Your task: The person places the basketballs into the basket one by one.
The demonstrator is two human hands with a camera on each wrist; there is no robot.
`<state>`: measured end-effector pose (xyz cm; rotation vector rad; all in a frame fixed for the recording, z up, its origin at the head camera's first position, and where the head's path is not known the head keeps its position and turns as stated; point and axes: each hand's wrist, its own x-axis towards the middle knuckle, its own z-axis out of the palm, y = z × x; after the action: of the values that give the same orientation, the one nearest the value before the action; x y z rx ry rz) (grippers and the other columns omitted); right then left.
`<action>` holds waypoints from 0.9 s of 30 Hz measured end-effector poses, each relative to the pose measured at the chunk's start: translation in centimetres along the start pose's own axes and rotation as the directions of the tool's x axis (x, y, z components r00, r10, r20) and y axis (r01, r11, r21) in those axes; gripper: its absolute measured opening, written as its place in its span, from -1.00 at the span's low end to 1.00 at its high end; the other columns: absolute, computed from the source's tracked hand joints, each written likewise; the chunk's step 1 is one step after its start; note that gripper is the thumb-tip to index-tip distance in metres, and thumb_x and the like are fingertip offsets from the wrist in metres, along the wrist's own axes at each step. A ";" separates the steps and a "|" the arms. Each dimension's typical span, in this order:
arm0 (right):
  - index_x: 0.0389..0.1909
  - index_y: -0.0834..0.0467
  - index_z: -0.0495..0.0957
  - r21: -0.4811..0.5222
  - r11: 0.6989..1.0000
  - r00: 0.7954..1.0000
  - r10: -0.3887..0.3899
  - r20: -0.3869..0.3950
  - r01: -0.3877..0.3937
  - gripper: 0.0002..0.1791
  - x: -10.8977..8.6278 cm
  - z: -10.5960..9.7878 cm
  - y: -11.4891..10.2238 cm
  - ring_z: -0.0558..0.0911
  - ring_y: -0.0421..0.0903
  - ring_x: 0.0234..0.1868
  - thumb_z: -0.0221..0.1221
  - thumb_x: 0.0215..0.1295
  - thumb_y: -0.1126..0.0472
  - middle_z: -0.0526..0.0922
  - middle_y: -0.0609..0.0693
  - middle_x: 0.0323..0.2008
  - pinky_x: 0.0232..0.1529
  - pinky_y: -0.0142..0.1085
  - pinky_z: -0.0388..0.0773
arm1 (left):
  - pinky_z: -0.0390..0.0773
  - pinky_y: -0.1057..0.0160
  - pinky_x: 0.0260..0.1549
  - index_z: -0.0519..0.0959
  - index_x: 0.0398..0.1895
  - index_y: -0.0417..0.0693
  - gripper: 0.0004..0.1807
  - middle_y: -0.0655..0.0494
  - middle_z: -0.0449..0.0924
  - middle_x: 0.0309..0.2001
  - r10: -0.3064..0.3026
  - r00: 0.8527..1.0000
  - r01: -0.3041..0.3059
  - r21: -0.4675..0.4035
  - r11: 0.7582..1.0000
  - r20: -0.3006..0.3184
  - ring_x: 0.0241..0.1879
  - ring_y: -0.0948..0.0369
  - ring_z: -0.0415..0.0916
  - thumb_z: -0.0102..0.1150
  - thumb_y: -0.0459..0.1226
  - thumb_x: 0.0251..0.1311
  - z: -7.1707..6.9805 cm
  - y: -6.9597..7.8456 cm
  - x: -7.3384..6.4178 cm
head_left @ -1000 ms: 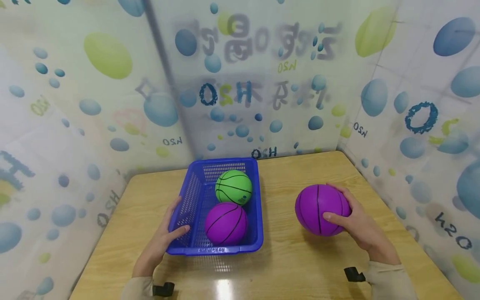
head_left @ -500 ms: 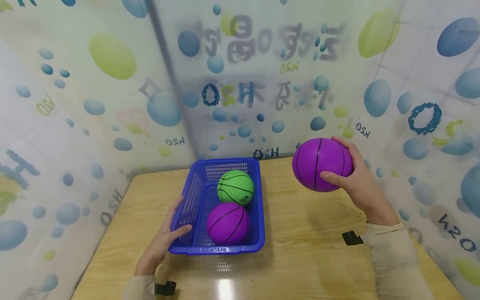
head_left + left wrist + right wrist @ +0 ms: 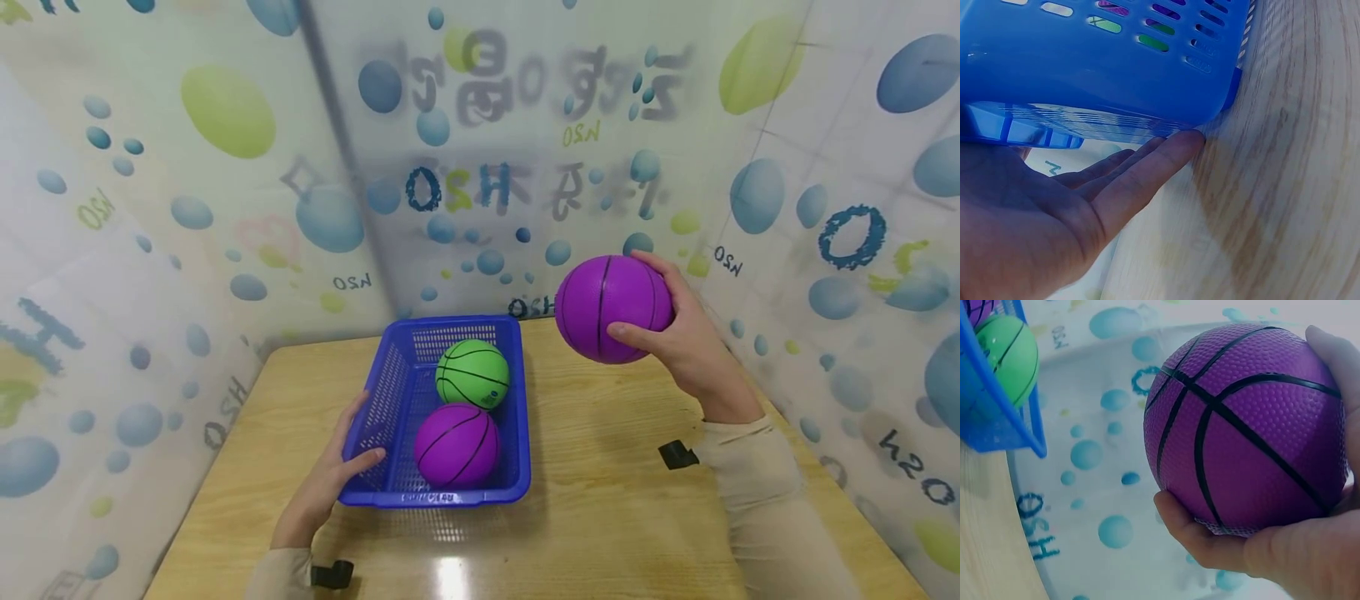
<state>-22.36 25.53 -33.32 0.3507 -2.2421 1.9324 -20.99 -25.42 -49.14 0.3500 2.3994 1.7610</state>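
My right hand [image 3: 686, 342] holds a purple mini basketball [image 3: 613, 308] up over the table, right of the basket, thumb on the near side and fingers round the far side. In the right wrist view the ball [image 3: 1241, 437] shows black seams and a pebbled skin. A blue plastic basket [image 3: 431, 500] stands on the table, with a green basketball [image 3: 472, 375] at its back and another purple basketball [image 3: 456, 446] in front. My left hand [image 3: 326, 479] holds the basket's left side, thumb over the rim. In the left wrist view its fingers [image 3: 1141, 181] lie straight along the outer wall.
The wooden table [image 3: 600, 500] reaches back to a curtain [image 3: 480, 125] printed with bubbles and letters. More of this curtain hangs at the left and right. A black strap piece [image 3: 677, 454] juts out at each wrist.
My right hand has raised the purple basketball off the table, then moved it leftward toward the basket. The left hand and the basket have kept their place.
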 end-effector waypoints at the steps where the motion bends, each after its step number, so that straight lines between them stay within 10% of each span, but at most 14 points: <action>1: 0.57 -0.39 0.13 0.002 1.000 1.000 -0.003 0.009 0.003 0.04 0.3 0.4 -0.1 0.35 0.24 0.37 0.46 0.23 0.29 0.10 -0.01 0.51 0.00 -0.21 0.68 | 0.08 -0.35 0.37 -0.12 0.69 0.41 -0.06 -0.04 -0.25 0.67 0.001 1.000 -0.001 0.000 1.000 0.000 0.54 -0.25 -0.04 0.19 -0.25 0.43 0.0 0.0 0.0; 12: 0.53 -0.39 0.19 0.094 0.995 0.992 -0.048 0.120 0.037 0.04 3.5 5.8 -1.2 0.43 0.22 0.34 0.53 0.13 0.21 0.19 -0.06 0.47 0.07 0.12 0.65 | 0.08 -0.35 0.36 -0.10 0.69 0.39 -0.05 -0.06 -0.25 0.67 0.013 1.000 -0.013 -0.024 1.000 -0.004 0.53 -0.25 -0.02 0.22 -0.23 0.40 0.2 -0.1 -0.1; 27: 0.53 -0.39 0.20 0.180 0.980 0.951 -0.133 0.280 0.084 0.07 5.6 13.8 -3.6 0.47 0.16 0.35 0.54 0.08 0.23 0.21 -0.07 0.49 0.11 0.07 0.64 | 0.10 -0.32 0.36 -0.11 0.69 0.37 -0.06 -0.06 -0.21 0.67 0.012 1.000 -0.012 -0.008 1.000 -0.009 0.52 -0.25 0.02 0.20 -0.25 0.41 0.2 0.1 -0.1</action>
<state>-26.33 10.99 -30.49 0.8145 -2.1733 2.1328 -20.82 -25.27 -49.09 0.3570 2.4012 1.7801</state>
